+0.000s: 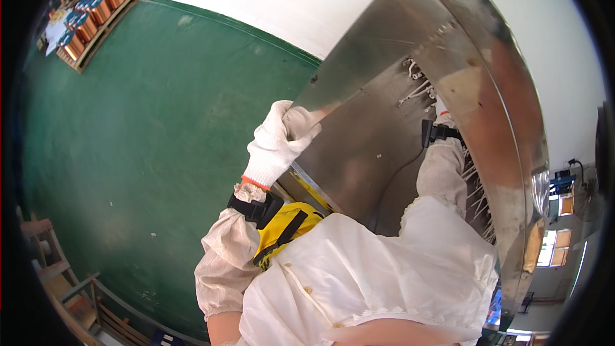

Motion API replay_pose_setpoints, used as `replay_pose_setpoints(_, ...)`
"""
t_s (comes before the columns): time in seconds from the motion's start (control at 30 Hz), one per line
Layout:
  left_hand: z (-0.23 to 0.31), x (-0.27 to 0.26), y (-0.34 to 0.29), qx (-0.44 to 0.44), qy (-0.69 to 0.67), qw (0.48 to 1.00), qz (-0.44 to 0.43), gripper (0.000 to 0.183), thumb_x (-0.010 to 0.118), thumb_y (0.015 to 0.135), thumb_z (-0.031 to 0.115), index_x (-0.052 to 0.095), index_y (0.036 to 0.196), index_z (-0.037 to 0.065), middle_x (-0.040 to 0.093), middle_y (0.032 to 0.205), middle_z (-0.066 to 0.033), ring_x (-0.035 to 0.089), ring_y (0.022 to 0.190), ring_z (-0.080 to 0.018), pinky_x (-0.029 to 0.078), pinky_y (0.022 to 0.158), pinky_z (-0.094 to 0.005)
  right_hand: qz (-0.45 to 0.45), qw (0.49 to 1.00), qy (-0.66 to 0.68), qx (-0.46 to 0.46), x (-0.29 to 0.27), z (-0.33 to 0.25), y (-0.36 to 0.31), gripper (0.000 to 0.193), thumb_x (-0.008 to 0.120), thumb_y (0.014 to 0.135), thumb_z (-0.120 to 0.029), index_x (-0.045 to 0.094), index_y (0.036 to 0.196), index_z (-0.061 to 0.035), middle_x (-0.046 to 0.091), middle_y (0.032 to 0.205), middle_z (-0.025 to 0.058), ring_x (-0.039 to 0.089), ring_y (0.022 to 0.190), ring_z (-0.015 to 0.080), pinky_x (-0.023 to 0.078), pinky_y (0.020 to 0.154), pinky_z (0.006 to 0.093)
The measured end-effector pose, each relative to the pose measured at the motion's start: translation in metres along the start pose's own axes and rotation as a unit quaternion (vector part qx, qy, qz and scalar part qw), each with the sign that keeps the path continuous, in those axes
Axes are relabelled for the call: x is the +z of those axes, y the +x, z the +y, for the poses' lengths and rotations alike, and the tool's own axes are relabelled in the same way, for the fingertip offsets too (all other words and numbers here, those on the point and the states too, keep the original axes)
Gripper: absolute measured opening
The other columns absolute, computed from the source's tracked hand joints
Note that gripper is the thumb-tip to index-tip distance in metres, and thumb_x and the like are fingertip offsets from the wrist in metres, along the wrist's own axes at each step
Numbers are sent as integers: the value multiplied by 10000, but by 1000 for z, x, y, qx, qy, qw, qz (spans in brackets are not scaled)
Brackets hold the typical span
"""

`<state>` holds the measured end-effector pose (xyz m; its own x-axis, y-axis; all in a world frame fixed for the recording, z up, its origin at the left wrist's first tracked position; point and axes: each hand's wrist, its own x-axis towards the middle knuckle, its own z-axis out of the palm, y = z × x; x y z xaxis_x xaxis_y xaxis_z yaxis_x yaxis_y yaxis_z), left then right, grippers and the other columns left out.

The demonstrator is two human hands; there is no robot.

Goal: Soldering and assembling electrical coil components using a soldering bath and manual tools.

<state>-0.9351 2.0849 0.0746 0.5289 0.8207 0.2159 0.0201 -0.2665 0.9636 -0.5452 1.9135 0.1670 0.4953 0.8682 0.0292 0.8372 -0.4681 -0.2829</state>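
- Left hand point(278, 134), in a white glove with an orange cuff, is curled round the near-left edge of the shiny metal sheet point(371, 141), so yeah, gripping it. There's a pale blur of a reflection right by the fingers.
- Right hand point(440, 104) is mostly tucked behind the steel band point(490, 83) on the right. Only a sliver of white glove and some orange cuff show, so I can't tell if it's open, closed or holding anything.
- The sheet sits right in front of the person, running from the left hand over to the band.
- Thin white rods point(418, 91) stick out along the inner side of the band, some just beside the right hand, more lower down past the forearm.
- Dark cable point(395, 173) snakes over the sheet near the right sleeve.
- Both wrists have black straps with a chunky box on them.
- White apron point(378, 269) in front, with a yellow bag point(282, 227) at the left hip.
- Green floor point(147, 128) off to the left, copper-coloured spools point(96, 9) on a pallet point(106, 32) well apart by the white wall.
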Motion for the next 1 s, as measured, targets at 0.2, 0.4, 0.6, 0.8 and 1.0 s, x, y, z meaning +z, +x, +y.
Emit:
replay_pose_setpoints(0.2,5,-4,24,-58,28,985,-158,625,782,677,364,544,1140,17,645,959,-146,637,901,-242,498,813,-319,39,991,99,80,0,-99,-86,265,615,842,-180,609,1094,-97,633,962,63,616,778,170,498,716,296)
replay_pose_setpoints(0.4,-34,15,57,-16,66,986,-150,334,745,719,344,614,815,52,633,764,-68,577,769,-197,408,937,-326,-80,993,-72,55,47,-136,-176,302,518,872,-356,627,1053,-140,632,1045,121,578,1027,301,459,902,395)
replay_pose_setpoints(0.6,-110,37,130,63,-57,996,-37,354,804,709,283,601,686,-6,625,830,-83,510,712,-129,447,676,-295,160,979,-52,112,156,-146,-238,418,661,767,-354,586,1088,-98,569,1030,118,524,1050,337,428,917,441)
replay_pose_setpoints(0.8,-53,58,127,44,-90,976,-195,400,765,763,269,586,1014,13,602,858,-17,530,779,-121,437,764,-281,306,929,-106,180,177,-118,-231,465,708,671,-326,563,1029,-66,551,999,130,503,1023,329,369,973,452)
replay_pose_setpoints(1.0,-37,51,96,55,-5,976,-209,492,749,765,319,584,1109,9,629,1023,-84,560,917,-153,437,859,-323,305,907,-165,238,193,-117,-232,558,708,651,-309,552,1116,-43,546,1116,134,473,1141,312,216,1122,475)
